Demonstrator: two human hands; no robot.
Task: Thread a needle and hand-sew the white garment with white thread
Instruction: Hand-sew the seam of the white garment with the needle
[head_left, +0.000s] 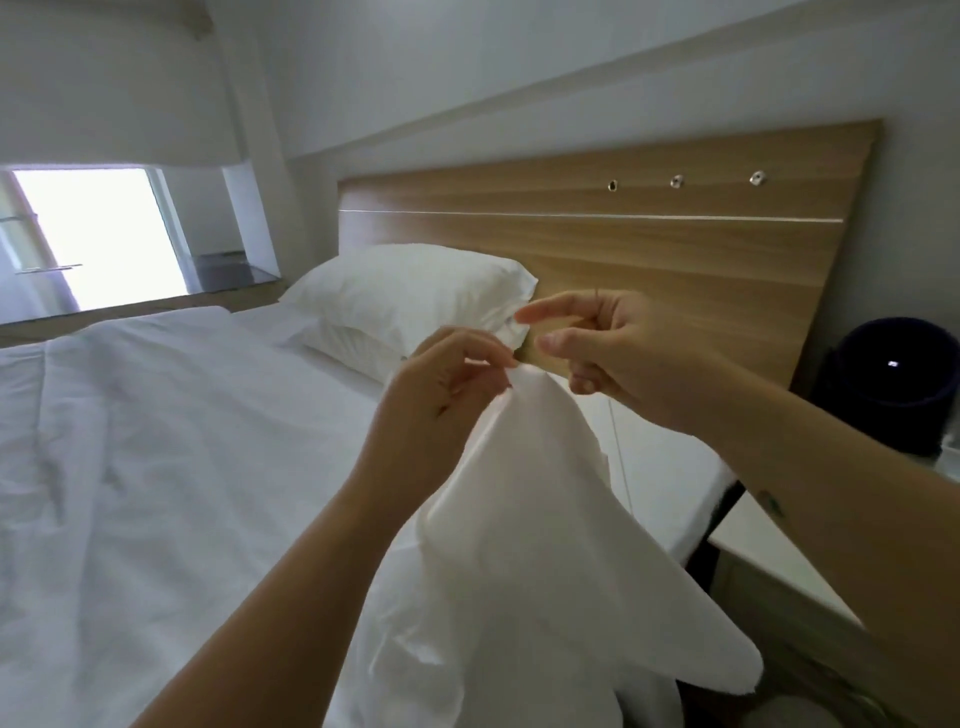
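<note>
Two hands raised in front of the chest over a bed (156, 441), both at one small peak of cloth. Item one: left hand (447, 384), palm turned toward the wearer, thumb and fingertips pinching the top fold of the white garment (519, 519), which hangs from that pinch in a loose cone down toward the lap. Item two: right hand (618, 353), just beside the peak and slightly higher, wrist bent inward, two fingers (535, 313) stretched toward the fold while the others curl; a thin sliver above the knuckles reads as the needle (596, 297), apparently pinched there. Item three: thread (621, 447), faint, trailing downward below the right hand; where it joins the cloth cannot be told. Step judged in hand: drawing a stitch through near the pinched edge. To do it well, the left pinch should hold the fold taut and close to the entry point, and the pull should run straight and gently so the thread neither puckers the cloth nor slips the eye. Background: pillows (410, 291), wooden headboard (623, 244).
</note>
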